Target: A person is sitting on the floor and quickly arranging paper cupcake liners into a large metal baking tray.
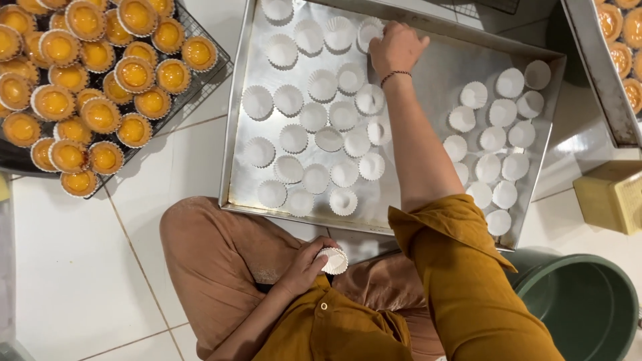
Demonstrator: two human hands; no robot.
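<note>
A large metal baking tray (428, 73) lies on the white tiled floor in front of me, with several empty white paper cups (314, 117) spread over it. My right hand (396, 47) reaches to the tray's far side, fingers curled down at a cup (369, 30) near the back rim. My left hand (304, 264) rests over my knee and grips a stack of white paper cups (334, 261). More cups (498, 137) sit on the tray's right part.
A wire rack (200, 87) at the left holds several yellow-filled tarts (100, 73). Another tray of tarts (622, 40) is at the upper right. A green bucket (582, 304) stands at the lower right beside a yellow box (612, 197).
</note>
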